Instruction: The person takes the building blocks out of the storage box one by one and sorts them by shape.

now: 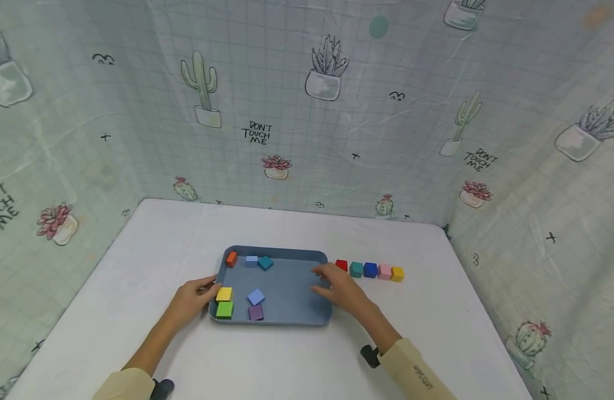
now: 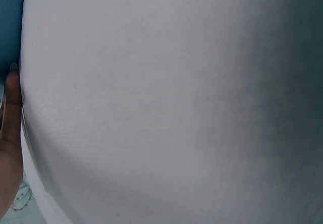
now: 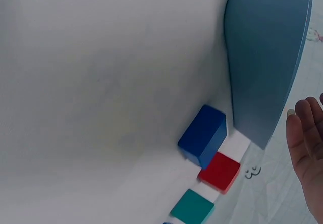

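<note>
My left hand [image 1: 193, 299] holds the left rim of a shallow blue-grey tray [image 1: 293, 319], and in the left wrist view a finger [image 2: 12, 103] lies along its outer wall. Over the tray's right side is my right hand [image 1: 343, 290], thumb and fingers apart with nothing between them. Inside the tray stand an orange block [image 1: 231, 259], a light blue block [image 1: 251, 261] and a teal block [image 1: 265, 263] at the back. Nearer me are a yellow block [image 1: 224, 294], a green block [image 1: 224, 310], a periwinkle block [image 1: 255, 296] and a purple block [image 1: 255, 312].
Right of the tray runs a row: red block [image 1: 341, 265], teal block [image 1: 356, 270], blue block [image 1: 370, 270], pink block [image 1: 384, 271] and yellow block [image 1: 397, 274]. Another blue block [image 3: 203, 135], hidden in the head view, lies by the tray. Patterned cloth [image 1: 286, 111] surrounds the white table [image 1: 186, 222].
</note>
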### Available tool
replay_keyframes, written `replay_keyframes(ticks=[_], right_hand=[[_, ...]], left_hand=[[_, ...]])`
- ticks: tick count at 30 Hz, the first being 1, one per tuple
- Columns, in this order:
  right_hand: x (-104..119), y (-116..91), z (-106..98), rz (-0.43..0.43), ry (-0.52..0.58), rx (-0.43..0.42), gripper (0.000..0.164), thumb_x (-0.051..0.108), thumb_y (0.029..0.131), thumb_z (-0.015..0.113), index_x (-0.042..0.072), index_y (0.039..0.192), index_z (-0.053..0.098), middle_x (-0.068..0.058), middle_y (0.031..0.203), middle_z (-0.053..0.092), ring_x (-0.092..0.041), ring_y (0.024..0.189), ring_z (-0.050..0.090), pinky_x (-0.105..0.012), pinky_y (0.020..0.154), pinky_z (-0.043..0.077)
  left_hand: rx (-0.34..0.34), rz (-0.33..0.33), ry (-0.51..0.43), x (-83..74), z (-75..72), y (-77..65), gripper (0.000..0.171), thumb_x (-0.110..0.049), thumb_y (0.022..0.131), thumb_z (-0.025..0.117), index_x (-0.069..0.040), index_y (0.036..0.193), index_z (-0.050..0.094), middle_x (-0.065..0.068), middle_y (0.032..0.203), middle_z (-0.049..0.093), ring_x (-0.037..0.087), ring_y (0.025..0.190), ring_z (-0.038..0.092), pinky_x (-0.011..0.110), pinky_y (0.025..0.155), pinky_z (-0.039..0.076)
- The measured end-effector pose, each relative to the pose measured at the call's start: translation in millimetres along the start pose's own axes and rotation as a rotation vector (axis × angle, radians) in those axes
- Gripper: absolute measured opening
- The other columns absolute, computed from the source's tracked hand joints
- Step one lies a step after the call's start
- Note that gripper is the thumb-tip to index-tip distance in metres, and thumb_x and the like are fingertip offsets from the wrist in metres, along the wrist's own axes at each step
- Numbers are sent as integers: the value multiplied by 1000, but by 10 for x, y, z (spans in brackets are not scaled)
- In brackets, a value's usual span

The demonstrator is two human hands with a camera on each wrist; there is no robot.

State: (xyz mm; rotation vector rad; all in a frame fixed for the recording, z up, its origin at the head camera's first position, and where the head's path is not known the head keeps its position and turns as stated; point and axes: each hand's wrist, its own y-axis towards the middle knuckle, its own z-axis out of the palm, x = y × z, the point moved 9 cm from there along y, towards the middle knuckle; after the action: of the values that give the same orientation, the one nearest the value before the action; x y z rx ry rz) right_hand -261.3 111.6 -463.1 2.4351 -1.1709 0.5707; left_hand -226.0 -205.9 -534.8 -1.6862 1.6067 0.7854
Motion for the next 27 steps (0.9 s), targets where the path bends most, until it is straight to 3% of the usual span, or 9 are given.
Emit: replay_keyframes(ticks=[16, 27], right_hand=[[306, 165, 389, 48, 9, 127, 43, 25, 86, 70, 10, 125, 58, -4, 112, 59, -11, 98, 56, -20, 80, 47], [589, 200, 599, -47, 3, 170, 40, 25, 86, 71, 11, 122, 60, 1, 112, 61, -9, 97, 57, -18, 80, 45]], left_hand=[[-9, -9, -12, 15, -2, -6, 55, -33, 93, 60, 6, 130, 52, 19, 113, 62, 21, 90, 62, 26, 66, 49], [-11, -11, -10, 10, -5, -5, 54, -32, 93, 60, 6, 130, 52, 20, 114, 62, 25, 94, 63, 29, 71, 50]])
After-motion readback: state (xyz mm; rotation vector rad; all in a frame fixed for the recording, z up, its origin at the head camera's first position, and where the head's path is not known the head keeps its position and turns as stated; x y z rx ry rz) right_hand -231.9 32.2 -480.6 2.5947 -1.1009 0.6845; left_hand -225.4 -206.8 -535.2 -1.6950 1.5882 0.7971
